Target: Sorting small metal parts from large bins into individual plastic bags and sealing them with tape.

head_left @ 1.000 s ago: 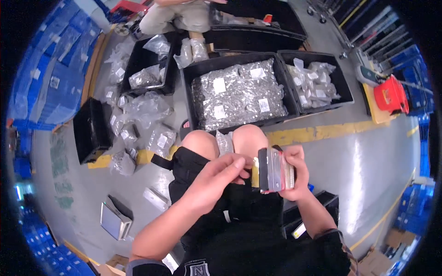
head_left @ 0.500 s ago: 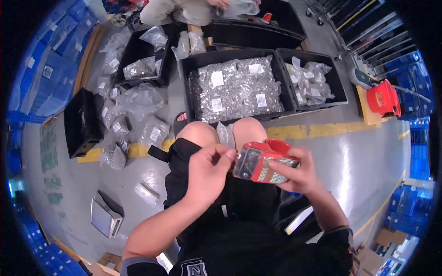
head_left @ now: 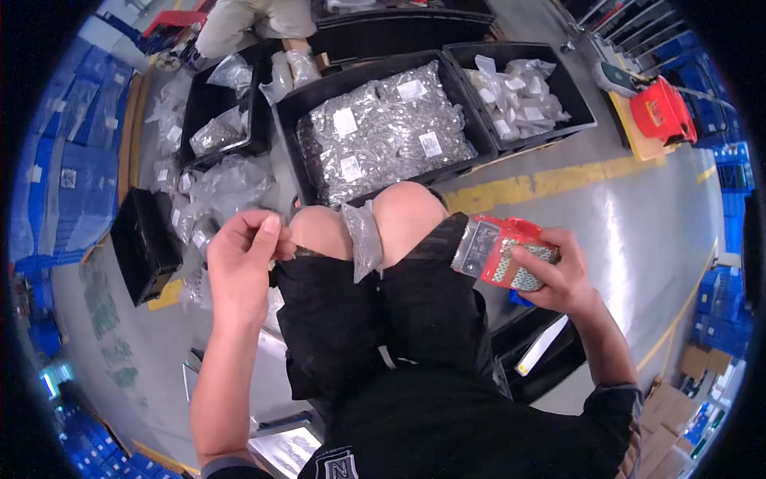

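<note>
My right hand [head_left: 562,275] grips a red tape dispenser [head_left: 523,231] with a clear toothed front plate and a patterned side. It is held above my right thigh, the teeth turned to the left. Over by my left knee, my left hand [head_left: 247,251] is raised with thumb and forefinger pinched; whatever lies between them is too small to make out. A small clear plastic bag [head_left: 365,239] of greyish contents is wedged upright between my thighs, touched by neither hand.
Ahead stands a black crate [head_left: 471,156] filled with bags of small metal parts, beside another black crate [head_left: 586,120] of bags. More clear bags [head_left: 235,184] lie on the floor at left, near a tipped black bin [head_left: 144,247]. A red bucket [head_left: 662,112] stands far right.
My hands have moved apart: the left away to the left from the dispenser's front, the right further right with the dispenser. The view has shifted, and the small bag shows more fully.
</note>
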`<action>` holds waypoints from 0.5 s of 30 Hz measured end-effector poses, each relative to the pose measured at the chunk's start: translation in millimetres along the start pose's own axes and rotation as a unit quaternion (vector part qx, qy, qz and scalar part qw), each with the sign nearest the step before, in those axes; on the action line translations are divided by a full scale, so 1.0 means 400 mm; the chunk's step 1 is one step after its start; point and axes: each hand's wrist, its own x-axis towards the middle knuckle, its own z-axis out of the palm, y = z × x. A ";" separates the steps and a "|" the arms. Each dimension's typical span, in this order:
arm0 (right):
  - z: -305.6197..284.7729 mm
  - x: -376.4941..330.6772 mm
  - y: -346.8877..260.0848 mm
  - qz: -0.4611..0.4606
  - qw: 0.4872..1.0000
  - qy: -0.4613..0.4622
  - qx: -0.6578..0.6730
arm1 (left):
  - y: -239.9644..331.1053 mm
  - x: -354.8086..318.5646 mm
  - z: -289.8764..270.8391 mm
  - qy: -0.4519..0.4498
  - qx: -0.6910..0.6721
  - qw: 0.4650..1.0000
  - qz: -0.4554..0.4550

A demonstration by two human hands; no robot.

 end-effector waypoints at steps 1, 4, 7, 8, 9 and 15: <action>-0.004 -0.003 -0.002 0.006 1.000 0.003 0.000 | 0.004 0.003 -0.004 -0.006 0.010 1.000 0.013; -0.021 0.002 -0.005 0.031 0.999 -0.009 0.015 | 0.028 0.017 0.021 -0.024 0.019 0.999 0.037; -0.022 0.013 -0.004 0.080 0.996 -0.031 -0.014 | 0.052 0.029 0.060 -0.041 0.028 0.997 0.051; -0.016 0.024 -0.004 0.087 0.995 -0.034 -0.020 | 0.070 0.025 0.086 -0.038 0.054 0.995 0.074; -0.013 0.035 -0.002 0.091 0.995 -0.038 -0.026 | 0.086 0.021 0.108 -0.033 0.077 0.992 0.099; -0.009 0.023 0.020 0.149 0.989 -0.023 -0.016 | 0.143 0.046 0.198 -0.075 0.105 0.985 0.117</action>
